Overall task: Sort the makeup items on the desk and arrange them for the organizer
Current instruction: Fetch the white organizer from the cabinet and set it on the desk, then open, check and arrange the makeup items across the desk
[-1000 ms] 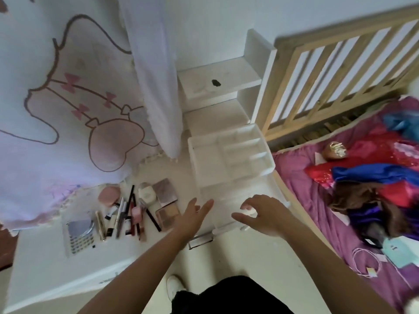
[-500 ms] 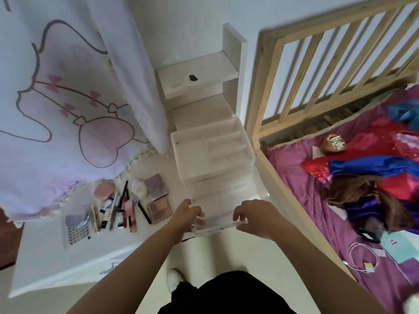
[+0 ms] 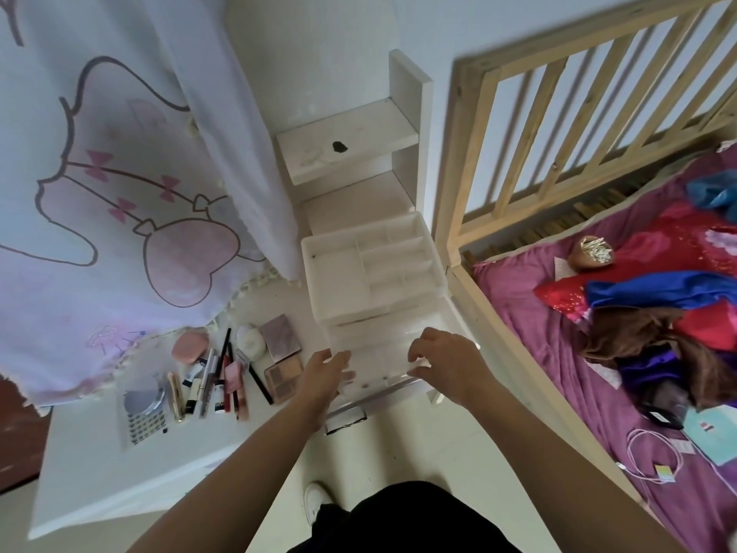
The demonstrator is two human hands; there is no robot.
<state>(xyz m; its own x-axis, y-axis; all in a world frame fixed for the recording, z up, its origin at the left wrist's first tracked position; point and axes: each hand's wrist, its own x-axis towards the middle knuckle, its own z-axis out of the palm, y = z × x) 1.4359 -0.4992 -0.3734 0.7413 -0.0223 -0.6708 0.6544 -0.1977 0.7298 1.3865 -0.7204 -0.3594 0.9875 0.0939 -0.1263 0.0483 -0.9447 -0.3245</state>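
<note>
A clear plastic organizer with divided top compartments stands on the white desk. Its lower drawer is pulled out toward me. My left hand grips the drawer's front left corner, and my right hand grips its front right corner. Left of the organizer lie the makeup items: two eyeshadow palettes, a white puff, a pink compact, several pencils and tubes, and a round mirror on a lash tray.
A white curtain with pink cartoon print hangs over the desk's left side. White shelves rise behind the organizer. A wooden bed frame with piled clothes stands close on the right. My white shoe shows below the desk.
Both hands reached the organizer's lower drawer, took hold of its front corners and drew it out toward me. The camera shifted slightly.
</note>
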